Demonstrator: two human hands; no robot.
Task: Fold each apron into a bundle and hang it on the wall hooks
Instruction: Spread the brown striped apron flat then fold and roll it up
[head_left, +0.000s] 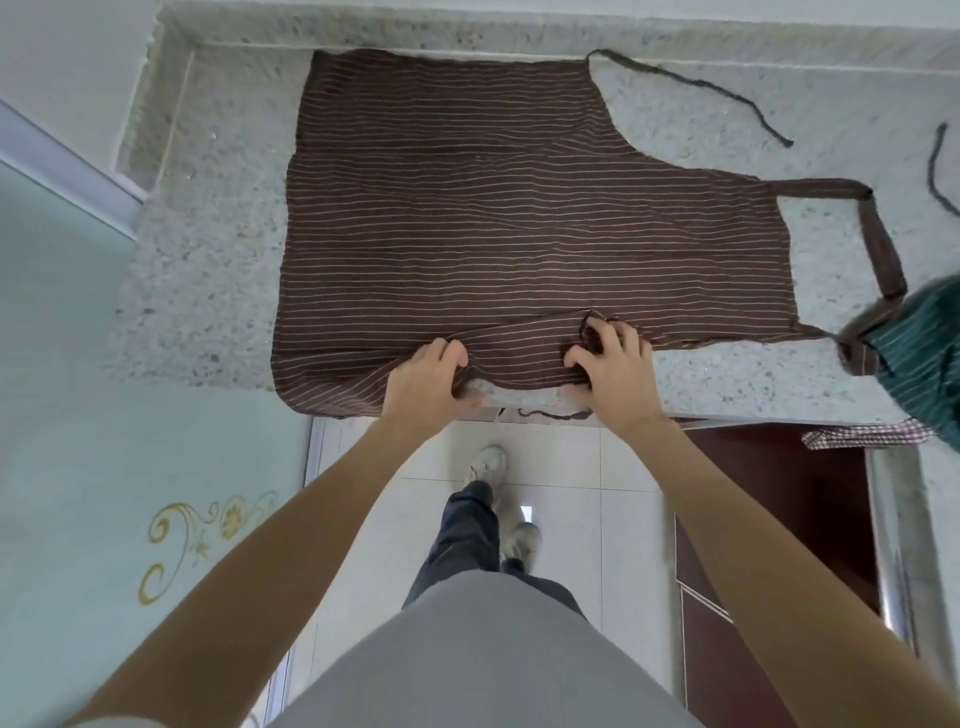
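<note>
A brown apron with thin pale stripes (467, 208) lies spread flat on the speckled stone counter (208, 270), its bib pointing right and its neck loop (878, 244) at the right side. Its near edge hangs slightly over the counter's front. My left hand (426, 382) pinches the near edge of the fabric. My right hand (610, 364) grips a bunched fold of the same edge a little to the right. One dark tie string (701, 85) trails across the counter at the back right; another (550, 414) dangles below the front edge.
A dark green striped apron (919, 353) lies at the counter's right edge, over the brown neck loop. A checked cloth (862, 434) hangs over the front edge below it. A pale wall (78, 364) stands at the left. Brown cabinet doors (779, 519) and white floor tiles lie below.
</note>
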